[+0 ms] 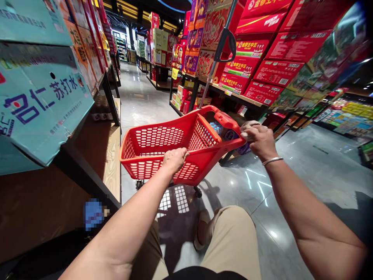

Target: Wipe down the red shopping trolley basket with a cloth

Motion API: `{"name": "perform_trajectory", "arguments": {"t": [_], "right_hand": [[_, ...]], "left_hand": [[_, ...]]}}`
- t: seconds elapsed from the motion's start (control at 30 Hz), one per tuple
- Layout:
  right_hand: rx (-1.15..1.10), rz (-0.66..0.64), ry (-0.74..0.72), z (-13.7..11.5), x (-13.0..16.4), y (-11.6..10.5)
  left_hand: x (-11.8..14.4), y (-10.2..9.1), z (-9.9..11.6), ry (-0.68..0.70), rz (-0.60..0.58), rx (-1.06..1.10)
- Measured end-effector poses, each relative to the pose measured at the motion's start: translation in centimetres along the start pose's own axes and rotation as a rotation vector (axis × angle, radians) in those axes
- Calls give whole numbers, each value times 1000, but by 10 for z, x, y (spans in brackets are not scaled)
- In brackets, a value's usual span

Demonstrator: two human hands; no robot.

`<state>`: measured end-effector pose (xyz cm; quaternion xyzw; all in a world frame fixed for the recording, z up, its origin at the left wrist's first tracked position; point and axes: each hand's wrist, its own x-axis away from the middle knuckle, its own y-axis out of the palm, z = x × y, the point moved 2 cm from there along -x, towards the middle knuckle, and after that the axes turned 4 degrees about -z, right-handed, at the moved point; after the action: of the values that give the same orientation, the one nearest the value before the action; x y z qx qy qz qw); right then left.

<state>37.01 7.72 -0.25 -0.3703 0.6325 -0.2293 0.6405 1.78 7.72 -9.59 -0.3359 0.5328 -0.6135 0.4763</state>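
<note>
A red plastic shopping basket on wheels (163,140) stands on the shiny grey floor in front of me. My left hand (175,158) is closed over the basket's near rim. My right hand (259,139) grips the right end of the basket, by its red handle, and wears a silver bangle on the wrist. The basket's long pull handle (223,44) rises up and to the right, with a black loop grip. The basket looks empty inside. My tan trouser leg and shoe (204,229) show below.
Teal cartons (40,97) sit on a dark shelf with a wooden deck (109,155) at my left. Red gift boxes (262,66) fill the shelves at my right. The aisle (140,97) runs straight ahead between them.
</note>
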Motion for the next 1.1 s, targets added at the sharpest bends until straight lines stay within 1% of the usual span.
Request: {"name": "perform_trajectory", "arguments": {"t": [0.03, 0.1, 0.13, 0.2, 0.27, 0.33, 0.37, 0.4, 0.47, 0.5, 0.57, 0.6, 0.63, 0.67, 0.7, 0.73, 0.8, 0.83, 0.9, 0.97, 1.03, 1.1], "right_hand": [[-60, 14, 36, 6, -2, 2], [-159, 71, 91, 3, 3, 12], [-193, 131, 118, -3, 9, 18], [-218, 294, 179, -22, 25, 29], [-257, 434, 218, -40, 39, 36], [-313, 505, 216, -52, 48, 39], [-327, 522, 216, -56, 51, 41], [-323, 527, 226, -59, 55, 42], [-266, 502, 274, -66, 64, 51], [-242, 460, 297, -71, 72, 58], [-270, 301, 300, -89, 96, 81], [-331, 198, 290, -100, 111, 95], [-428, 89, 279, -113, 128, 110], [-551, 9, 311, -126, 145, 125], [-702, -47, 396, -137, 163, 139], [-855, -51, 523, -147, 179, 152], [-1082, -21, 776, -161, 204, 171], [-1160, 6, 891, -164, 211, 177], [-1260, 38, 1050, -161, 211, 181], [-1363, 58, 1142, -146, 192, 175], [-1440, 65, 1136, -124, 159, 159], [-1522, 99, 1070, -102, 124, 138]], "left_hand": [[0, -1, 0, 0, -4, -3], [0, -5, 0, -2, -21, -16], [-1, -7, 0, -6, -36, -25], [-5, -13, 4, 13, -46, -47], [-11, -18, 14, 86, -18, -47], [-19, -20, 27, 182, 9, 5], [-23, -20, 33, 197, -8, 32], [-27, -19, 37, 179, -20, 47], [-31, -16, 43, 111, -35, 49], [-33, -15, 44, 85, -33, 43], [-34, -14, 45, 73, -31, 33], [-34, -14, 44, 75, -32, 30], [-33, -14, 44, 74, -31, 29], [-33, -14, 43, 71, -28, 30], [-32, -14, 43, 66, -25, 33], [-32, -14, 43, 61, -22, 37], [-31, -13, 43, 59, -13, 43], [-31, -12, 43, 62, -11, 45], [-29, -11, 43, 70, -3, 48], [-27, -10, 42, 78, 8, 49], [-25, -9, 42, 82, 16, 45], [-22, -10, 42, 86, 17, 37]]}}
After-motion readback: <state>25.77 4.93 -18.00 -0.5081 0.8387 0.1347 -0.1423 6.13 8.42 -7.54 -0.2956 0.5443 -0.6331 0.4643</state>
